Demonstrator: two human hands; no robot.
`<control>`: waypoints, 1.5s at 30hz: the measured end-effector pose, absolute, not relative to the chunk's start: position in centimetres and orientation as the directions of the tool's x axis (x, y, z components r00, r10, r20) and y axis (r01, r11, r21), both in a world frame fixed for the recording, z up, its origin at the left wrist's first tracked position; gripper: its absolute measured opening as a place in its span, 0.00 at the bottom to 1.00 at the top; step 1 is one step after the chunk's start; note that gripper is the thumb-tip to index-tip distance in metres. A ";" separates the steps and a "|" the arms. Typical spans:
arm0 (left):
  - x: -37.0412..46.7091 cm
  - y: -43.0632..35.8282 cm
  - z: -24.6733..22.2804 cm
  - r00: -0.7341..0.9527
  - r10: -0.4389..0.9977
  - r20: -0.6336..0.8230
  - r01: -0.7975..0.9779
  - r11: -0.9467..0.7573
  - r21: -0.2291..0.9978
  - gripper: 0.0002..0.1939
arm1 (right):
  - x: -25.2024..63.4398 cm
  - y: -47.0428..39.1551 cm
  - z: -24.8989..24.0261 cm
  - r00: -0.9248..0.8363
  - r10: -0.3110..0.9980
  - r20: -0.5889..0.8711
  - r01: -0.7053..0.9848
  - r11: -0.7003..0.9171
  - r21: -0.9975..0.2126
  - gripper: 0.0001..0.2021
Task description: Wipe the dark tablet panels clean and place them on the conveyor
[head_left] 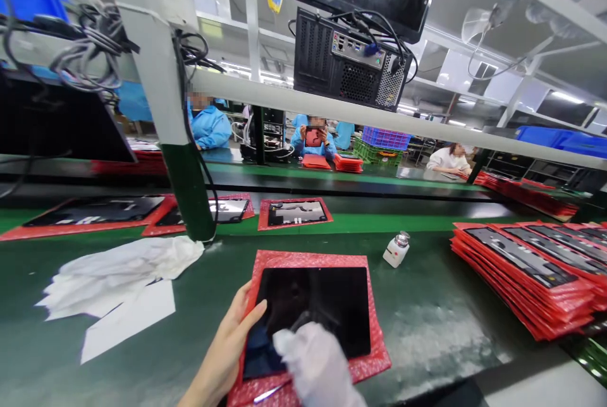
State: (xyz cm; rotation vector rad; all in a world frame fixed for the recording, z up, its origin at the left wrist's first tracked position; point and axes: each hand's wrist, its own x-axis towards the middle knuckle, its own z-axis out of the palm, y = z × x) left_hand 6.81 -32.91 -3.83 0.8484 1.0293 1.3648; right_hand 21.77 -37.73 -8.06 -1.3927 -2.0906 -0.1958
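A black tablet screen (322,306) lies tilted on a red bubble-wrap sheet (367,369) just in front of me. Its left edge is gripped by my left hand (232,331), with the thumb on the glossy face and the fingers at or behind the wrap. A white cloth (317,363) covers my right hand and is pressed against the lower middle of the screen. It is smeared by motion, and the fingers beneath are hidden. Below the screen, a thin shiny metal tool (271,392) partly shows by the cloth; its kind is unclear.
Crumpled white cloth (128,268) and a white sheet (130,321) lie left. A small white pump bottle (396,250) stands right of the screen. Red-wrapped panels (516,280) are stacked far right; others (296,212) lie behind. A post (190,186) rises from the bench; co-workers sit beyond.
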 end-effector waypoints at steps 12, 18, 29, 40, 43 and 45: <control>7.1 -32.7 -3.8 -0.046 0.997 -0.068 -0.422 0.042 0.906 0.33 | 31.1 -31.7 4.3 -0.233 0.838 0.493 0.771 0.468 -0.432 0.12; 7.0 -32.3 -4.6 -0.088 0.993 -0.076 -0.398 0.035 0.917 0.33 | 28.8 -28.1 3.1 -0.393 0.900 0.188 0.585 0.402 -0.705 0.07; 5.4 -30.9 -4.6 0.125 0.915 -0.383 -0.636 0.370 0.677 0.28 | 30.8 -31.5 8.2 -0.326 0.858 0.397 0.699 0.502 -0.509 0.08; 5.5 -32.0 -5.3 0.142 0.875 -0.463 -0.572 0.454 0.683 0.22 | 27.4 -34.7 2.4 -0.620 0.581 0.527 0.670 0.742 -0.029 0.16; 6.0 -32.3 -6.3 0.120 0.878 -0.464 -0.550 0.447 0.705 0.28 | 26.3 -37.2 -2.2 -0.565 0.598 0.569 0.689 0.721 -0.074 0.14; 6.1 -32.7 -6.8 0.100 0.897 -0.430 -0.532 0.413 0.739 0.33 | 26.6 -38.2 -4.5 -0.507 0.628 0.590 0.724 0.682 -0.105 0.11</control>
